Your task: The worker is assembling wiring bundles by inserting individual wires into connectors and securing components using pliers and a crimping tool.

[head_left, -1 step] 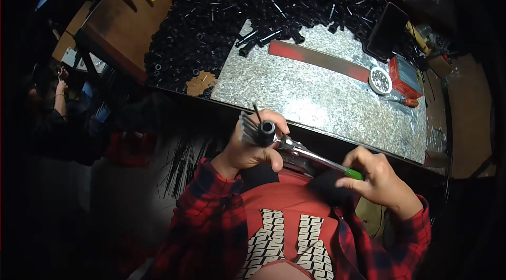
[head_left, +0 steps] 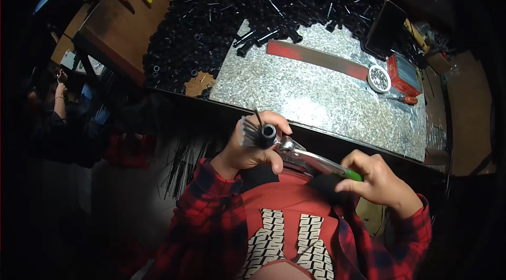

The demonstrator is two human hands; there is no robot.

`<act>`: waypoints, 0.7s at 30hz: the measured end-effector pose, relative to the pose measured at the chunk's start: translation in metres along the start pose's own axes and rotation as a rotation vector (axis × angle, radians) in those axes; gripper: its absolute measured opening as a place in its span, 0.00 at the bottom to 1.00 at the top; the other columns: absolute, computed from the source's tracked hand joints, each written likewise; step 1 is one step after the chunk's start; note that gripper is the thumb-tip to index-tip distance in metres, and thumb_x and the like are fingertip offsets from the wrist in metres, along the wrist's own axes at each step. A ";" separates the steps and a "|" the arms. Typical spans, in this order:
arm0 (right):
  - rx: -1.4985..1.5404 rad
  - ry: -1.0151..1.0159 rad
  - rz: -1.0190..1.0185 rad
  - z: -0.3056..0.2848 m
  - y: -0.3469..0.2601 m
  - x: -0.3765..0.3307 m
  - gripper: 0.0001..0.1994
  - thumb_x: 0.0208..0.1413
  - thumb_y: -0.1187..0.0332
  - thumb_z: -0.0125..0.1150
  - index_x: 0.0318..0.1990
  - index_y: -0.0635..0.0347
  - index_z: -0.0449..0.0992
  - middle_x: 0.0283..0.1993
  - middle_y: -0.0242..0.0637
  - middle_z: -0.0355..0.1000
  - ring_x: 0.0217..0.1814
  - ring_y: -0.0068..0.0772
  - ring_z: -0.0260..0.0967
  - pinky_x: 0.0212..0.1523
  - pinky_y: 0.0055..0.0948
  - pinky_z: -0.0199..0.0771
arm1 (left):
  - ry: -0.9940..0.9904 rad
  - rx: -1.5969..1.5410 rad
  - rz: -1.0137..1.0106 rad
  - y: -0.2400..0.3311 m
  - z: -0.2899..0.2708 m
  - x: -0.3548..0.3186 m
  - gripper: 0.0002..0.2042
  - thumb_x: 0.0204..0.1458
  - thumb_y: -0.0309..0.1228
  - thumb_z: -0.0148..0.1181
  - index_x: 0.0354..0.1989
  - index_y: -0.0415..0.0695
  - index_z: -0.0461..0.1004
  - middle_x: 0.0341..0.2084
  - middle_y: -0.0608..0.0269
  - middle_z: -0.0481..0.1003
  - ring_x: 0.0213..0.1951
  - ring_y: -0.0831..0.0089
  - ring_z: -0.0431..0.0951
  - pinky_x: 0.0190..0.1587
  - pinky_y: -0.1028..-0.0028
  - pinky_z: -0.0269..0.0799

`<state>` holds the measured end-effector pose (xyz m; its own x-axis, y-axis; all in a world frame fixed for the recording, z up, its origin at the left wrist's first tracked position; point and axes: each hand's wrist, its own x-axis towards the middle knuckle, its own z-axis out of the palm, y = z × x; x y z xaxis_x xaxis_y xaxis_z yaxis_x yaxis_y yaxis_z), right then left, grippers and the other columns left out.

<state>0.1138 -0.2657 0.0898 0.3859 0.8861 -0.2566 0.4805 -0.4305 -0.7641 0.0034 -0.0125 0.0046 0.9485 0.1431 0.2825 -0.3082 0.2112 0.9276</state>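
Observation:
In front of my body, my left hand [head_left: 242, 151] is closed around a short hollow black tube [head_left: 268, 132], its open end facing up. Beside the tube, a bundle of thin dark rods [head_left: 250, 131] sticks out of the same hand, and one rod stands up higher. My right hand [head_left: 371, 177] grips the green handle of a silver hand tool [head_left: 316, 161]. The tool's metal head meets the left hand just below the tube; the exact kind of tool is blurred. What its head grips is hidden by the fingers.
A speckled board [head_left: 284, 93] lies on the bench beyond my hands. Behind it rises a large heap of black tubes [head_left: 200, 27]. On the board are a flat red-and-grey bar [head_left: 316, 59], a white cup of small metal pieces [head_left: 379, 78], a red box [head_left: 401, 77] and a screwdriver [head_left: 408, 100].
The silver tool looks wider and more blurred along its shaft, as if turned or opened slightly. Both hands stay almost in place.

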 end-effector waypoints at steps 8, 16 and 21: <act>0.984 -0.736 0.421 0.007 0.023 -0.011 0.16 0.44 0.76 0.68 0.36 0.62 0.64 0.25 0.36 0.72 0.23 0.27 0.71 0.25 0.24 0.71 | -0.335 0.175 0.131 0.007 0.006 0.016 0.22 0.29 0.31 0.77 0.36 0.41 0.78 0.29 0.64 0.79 0.30 0.79 0.78 0.33 0.81 0.72; -0.075 0.196 -0.186 0.009 0.006 -0.015 0.13 0.55 0.68 0.55 0.40 0.72 0.69 0.36 0.50 0.71 0.36 0.42 0.72 0.38 0.35 0.71 | -0.244 0.189 -0.040 0.012 -0.005 0.018 0.23 0.29 0.28 0.77 0.37 0.40 0.76 0.26 0.69 0.76 0.29 0.85 0.75 0.31 0.82 0.70; 0.867 -0.404 0.365 0.005 0.012 -0.020 0.09 0.56 0.67 0.57 0.33 0.65 0.69 0.24 0.36 0.72 0.23 0.25 0.72 0.25 0.23 0.72 | -0.380 0.132 -0.003 0.013 -0.002 0.024 0.20 0.31 0.28 0.76 0.36 0.41 0.77 0.27 0.71 0.77 0.29 0.86 0.74 0.31 0.84 0.68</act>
<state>0.1079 -0.2874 0.0822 0.0233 0.7868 -0.6168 -0.4101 -0.5551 -0.7236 0.0223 -0.0040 0.0229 0.9166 -0.2302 0.3268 -0.3166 0.0811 0.9451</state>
